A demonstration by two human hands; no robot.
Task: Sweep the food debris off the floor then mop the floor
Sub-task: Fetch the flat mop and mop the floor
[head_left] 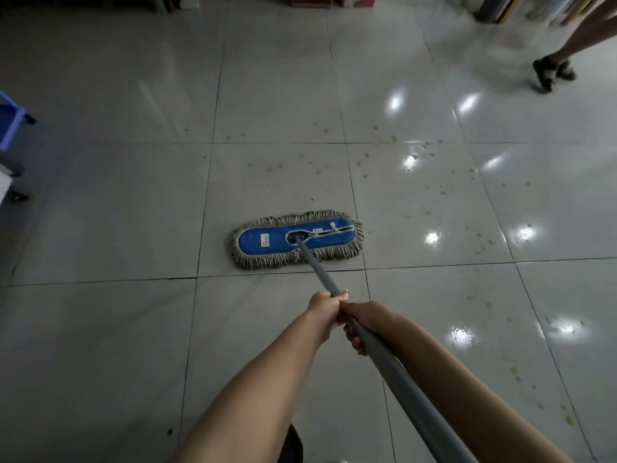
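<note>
A flat dust mop head, blue on top with a grey string fringe, lies flat on the white tiled floor in the middle of the view. Its grey handle runs back toward me and to the lower right. My left hand grips the handle further down it. My right hand grips it just behind, the two hands touching. Small yellowish food debris is scattered over the tiles beyond and to the right of the mop head.
Another person's legs and dark shoes stand at the far right. A blue stool and a wheeled object sit at the left edge. Boxes and shelving line the far wall. Bright light reflections spot the glossy tiles.
</note>
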